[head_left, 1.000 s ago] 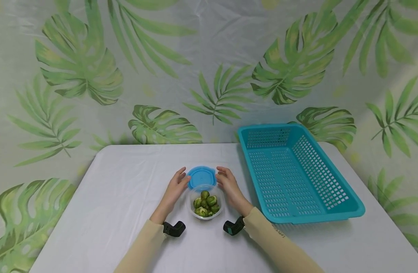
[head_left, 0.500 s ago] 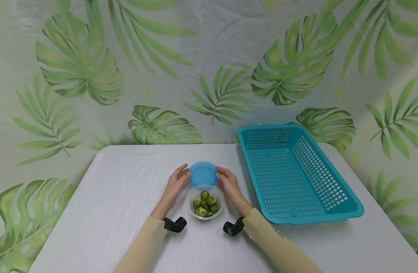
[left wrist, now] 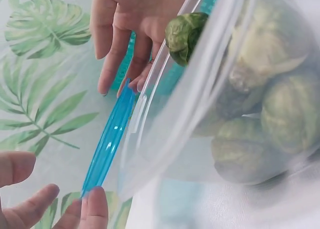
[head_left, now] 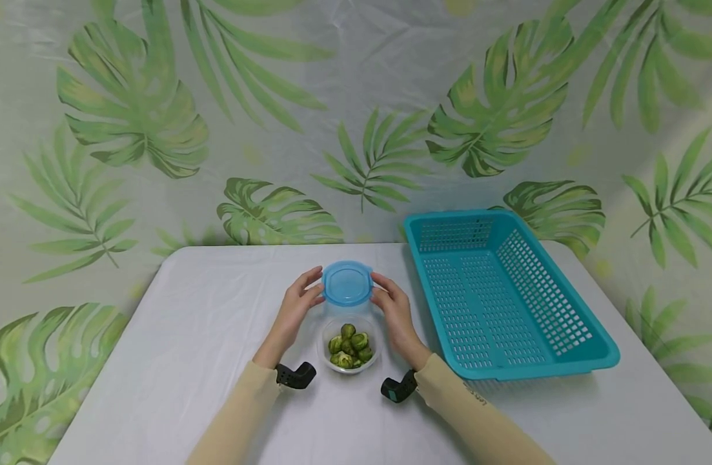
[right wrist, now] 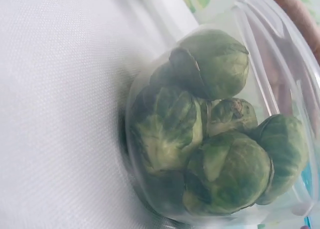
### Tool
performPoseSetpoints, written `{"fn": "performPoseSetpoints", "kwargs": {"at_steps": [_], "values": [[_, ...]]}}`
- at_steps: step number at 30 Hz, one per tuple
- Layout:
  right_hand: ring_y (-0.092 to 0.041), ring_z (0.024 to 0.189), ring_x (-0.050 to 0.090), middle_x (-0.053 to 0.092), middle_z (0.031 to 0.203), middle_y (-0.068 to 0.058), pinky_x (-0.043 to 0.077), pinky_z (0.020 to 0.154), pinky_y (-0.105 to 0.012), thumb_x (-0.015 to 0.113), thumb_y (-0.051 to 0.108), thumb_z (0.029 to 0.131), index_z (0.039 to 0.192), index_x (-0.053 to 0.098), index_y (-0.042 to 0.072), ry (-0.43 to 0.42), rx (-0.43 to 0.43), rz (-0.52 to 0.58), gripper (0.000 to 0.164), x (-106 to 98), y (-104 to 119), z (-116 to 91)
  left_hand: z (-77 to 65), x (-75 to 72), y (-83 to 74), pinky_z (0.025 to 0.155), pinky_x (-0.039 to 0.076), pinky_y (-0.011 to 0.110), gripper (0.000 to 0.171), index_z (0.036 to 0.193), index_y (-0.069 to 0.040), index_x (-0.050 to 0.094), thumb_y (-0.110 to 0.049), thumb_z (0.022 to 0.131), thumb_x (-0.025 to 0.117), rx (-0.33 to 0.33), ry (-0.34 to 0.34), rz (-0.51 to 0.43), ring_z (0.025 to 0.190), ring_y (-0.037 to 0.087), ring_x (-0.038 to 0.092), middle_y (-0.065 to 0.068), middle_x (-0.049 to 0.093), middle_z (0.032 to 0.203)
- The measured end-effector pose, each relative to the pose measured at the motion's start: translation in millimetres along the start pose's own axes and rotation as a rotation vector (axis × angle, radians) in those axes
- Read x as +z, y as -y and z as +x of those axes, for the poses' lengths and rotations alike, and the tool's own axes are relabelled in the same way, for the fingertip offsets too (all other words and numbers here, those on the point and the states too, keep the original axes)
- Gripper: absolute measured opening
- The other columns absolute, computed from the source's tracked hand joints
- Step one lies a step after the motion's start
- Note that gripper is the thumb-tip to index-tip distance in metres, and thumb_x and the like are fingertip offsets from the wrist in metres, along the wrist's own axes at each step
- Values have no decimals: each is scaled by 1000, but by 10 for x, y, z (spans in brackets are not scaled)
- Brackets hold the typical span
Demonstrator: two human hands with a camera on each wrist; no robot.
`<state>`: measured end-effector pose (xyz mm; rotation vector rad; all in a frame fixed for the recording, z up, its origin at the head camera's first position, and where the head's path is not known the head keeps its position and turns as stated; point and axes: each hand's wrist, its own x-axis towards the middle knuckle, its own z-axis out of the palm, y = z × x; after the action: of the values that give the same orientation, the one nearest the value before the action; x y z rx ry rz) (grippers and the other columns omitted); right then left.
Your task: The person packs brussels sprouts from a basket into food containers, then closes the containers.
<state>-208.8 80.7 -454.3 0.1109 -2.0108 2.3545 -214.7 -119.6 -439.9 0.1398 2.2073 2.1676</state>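
Note:
A blue plastic lid (head_left: 348,283) is held between my two hands, just beyond a clear round bowl (head_left: 368,323). My left hand (head_left: 290,316) holds its left edge with the fingertips; on the right edge are the fingertips of my right hand (head_left: 397,315). Seen edge-on in the left wrist view, the lid (left wrist: 110,136) spans from the left fingers up to the right hand (left wrist: 135,34). Several Brussels sprouts (right wrist: 227,171) fill the uncovered bowl, which stands on the table between my wrists. The right wrist view mostly shows the bowl's side, hiding the right fingers.
To the right stands a large teal perforated basket (head_left: 425,278), close to my right forearm. A white cloth covers the table (head_left: 204,336). Behind it hangs a leaf-patterned backdrop (head_left: 286,155).
The lid, partly behind the bowl's far rim before, has risen and moved away from the bowl. Both hands have closed in on its edges and moved with it. Bowl and basket stay put.

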Motion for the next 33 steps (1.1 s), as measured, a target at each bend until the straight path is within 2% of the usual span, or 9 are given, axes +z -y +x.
{"fn": "performPoseSetpoints", "kwargs": {"at_steps": [4,9,13,16,20,24,27,33], "values": [[-37,116,51,46,138,-22,43,97,-40,44,2,99,135,48,-7,-24,-24,-40,38,8,36,-41,-60,-13,-39,91,48,42,43,141,-3,44,-14,100,51,11,9,27,116,35,52,19,43,141],[-35,107,55,52,130,-21,46,91,-45,46,3,97,131,53,-5,-33,-27,-116,35,-1,70,-109,-171,-44,-52,89,49,43,42,138,-3,48,-13,98,55,11,38,61,107,33,57,18,46,137],[-29,97,56,55,122,-21,46,84,-47,48,2,97,129,55,-4,-14,-27,-171,34,-22,93,-160,-265,-62,-46,89,49,42,44,138,-5,49,-11,95,59,-11,62,74,103,29,59,17,47,137],[-22,87,55,55,118,-21,47,80,-43,50,3,97,129,55,-4,15,-26,-204,33,-32,122,-204,-341,-62,-49,88,49,39,47,138,-6,49,-8,93,61,-26,72,80,100,24,59,14,47,138],[-22,78,51,55,117,-20,47,76,-42,51,4,98,129,56,-3,59,-19,-245,33,-34,203,-277,-447,-55,-68,86,48,37,51,139,-8,50,-7,90,64,-49,76,100,94,20,60,14,59,117],[-27,76,50,54,114,-18,46,71,-38,52,6,98,128,57,-1,83,-13,-288,31,-53,214,-335,-527,-52,-77,82,49,34,50,137,-7,52,-7,88,67,-53,81,135,89,18,60,10,63,95],[-25,72,49,54,112,-16,45,67,-34,53,7,98,126,60,2,103,-9,-298,30,-86,181,-367,-574,-53,-65,79,49,32,50,135,-4,53,-7,88,67,-41,88,174,87,17,59,10,62,96],[-14,63,45,55,107,-13,43,60,-29,57,5,95,122,62,1,149,-19,-344,27,-129,192,-432,-663,-63,-76,77,49,32,50,136,-4,53,-7,88,67,-45,124,212,90,19,57,13,52,118]]}}
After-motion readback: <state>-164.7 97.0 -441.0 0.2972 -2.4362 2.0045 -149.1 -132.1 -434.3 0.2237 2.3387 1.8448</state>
